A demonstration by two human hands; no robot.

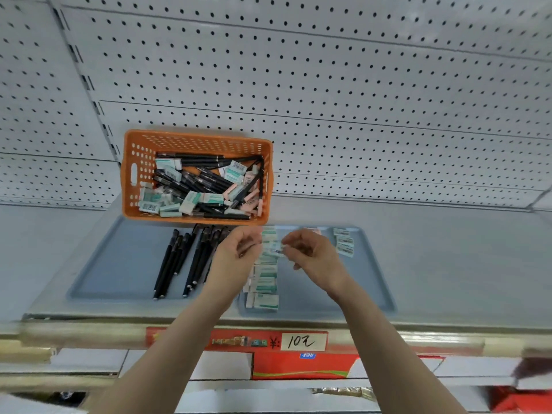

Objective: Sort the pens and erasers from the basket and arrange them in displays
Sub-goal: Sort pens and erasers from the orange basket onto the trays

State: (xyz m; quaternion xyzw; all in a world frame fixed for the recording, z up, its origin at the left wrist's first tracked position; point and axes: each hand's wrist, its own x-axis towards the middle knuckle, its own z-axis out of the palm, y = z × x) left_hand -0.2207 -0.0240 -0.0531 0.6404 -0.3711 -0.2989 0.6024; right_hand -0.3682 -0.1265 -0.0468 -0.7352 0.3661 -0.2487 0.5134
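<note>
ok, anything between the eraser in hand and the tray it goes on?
Nothing visible. The left hand and right hand hold the eraser over the eraser row on the right tray; bare tray lies beside it.

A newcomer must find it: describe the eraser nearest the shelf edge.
Start at the orange basket. Before it, on the right grey tray, a column of erasers runs toward you. The eraser ends that column, with none nearer.
</note>
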